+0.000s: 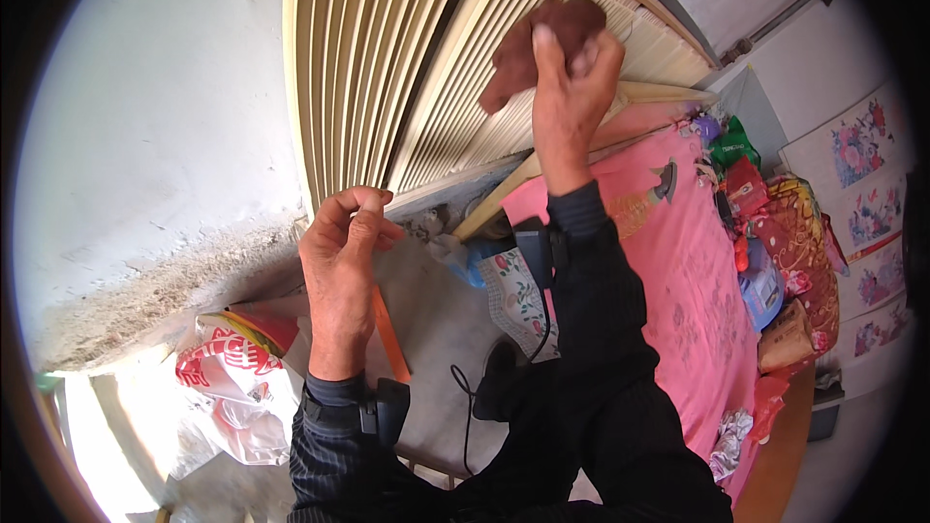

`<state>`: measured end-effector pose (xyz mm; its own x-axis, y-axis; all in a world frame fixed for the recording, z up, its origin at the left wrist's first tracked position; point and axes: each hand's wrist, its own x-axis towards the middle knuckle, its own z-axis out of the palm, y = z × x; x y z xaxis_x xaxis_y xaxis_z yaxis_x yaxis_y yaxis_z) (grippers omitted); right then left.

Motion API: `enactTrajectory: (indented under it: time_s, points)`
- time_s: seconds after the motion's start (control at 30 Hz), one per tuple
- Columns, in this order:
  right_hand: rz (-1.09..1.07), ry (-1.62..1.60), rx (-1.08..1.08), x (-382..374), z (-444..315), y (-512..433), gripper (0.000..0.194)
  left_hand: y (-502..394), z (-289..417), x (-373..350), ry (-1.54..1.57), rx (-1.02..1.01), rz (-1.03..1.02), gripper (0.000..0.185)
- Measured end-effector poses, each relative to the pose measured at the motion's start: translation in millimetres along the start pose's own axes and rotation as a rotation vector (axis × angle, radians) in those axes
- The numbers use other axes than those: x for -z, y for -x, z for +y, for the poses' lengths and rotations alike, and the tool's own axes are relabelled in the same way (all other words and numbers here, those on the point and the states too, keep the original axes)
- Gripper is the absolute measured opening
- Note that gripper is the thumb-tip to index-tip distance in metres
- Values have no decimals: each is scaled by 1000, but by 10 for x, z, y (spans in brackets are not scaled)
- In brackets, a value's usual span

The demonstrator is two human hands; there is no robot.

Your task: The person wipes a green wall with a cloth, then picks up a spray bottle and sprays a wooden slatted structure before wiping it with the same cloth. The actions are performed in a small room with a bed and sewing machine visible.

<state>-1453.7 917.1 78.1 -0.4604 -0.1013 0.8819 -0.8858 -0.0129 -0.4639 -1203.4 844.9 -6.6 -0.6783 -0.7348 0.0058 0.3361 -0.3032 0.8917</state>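
A crumpled brown cloth (541, 47) is gripped between the thumb and fingers of my right hand (577, 102), in front of the cream slatted panels (476, 65). Parts of the cloth and fingertips are slightly blurred. My left hand (345, 247) is lower and to the left, near the bottom edge of the leftmost slatted panel (356, 80). Its fingers are curled with thumb and index finger close together; whether something small is between them cannot be told. A dark gap separates two of the panels.
At right, a bed with a pink sheet (676, 283) holds bags, a patterned red quilt (806, 254) and a brown paper bag (788, 338). White plastic bags (251, 407) with red print lie lower left. A black cable (468, 421) hangs near my legs. A white wall (160, 109) stands left.
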Motion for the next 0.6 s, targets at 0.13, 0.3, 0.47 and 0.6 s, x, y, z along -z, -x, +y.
enactTrajectory:
  time_s: [0.13, 0.3, 0.47, 0.6]
  points:
    - [10, 128, 112, -163, -58, 3, 39, 15, 6, -60, 3, 0, -3, 22]
    - [-66, 146, -143, -135, 244, 870, 33, 18, 5, -59, 24, 9, -6, 21]
    - [-176, -49, -311, -110, 256, 1240, 27, 10, -37, -38, 3, 13, 22, 21]
    - [-120, 110, -130, -75, -18, 620, 30, -11, -37, -24, -13, -2, -1, 22]
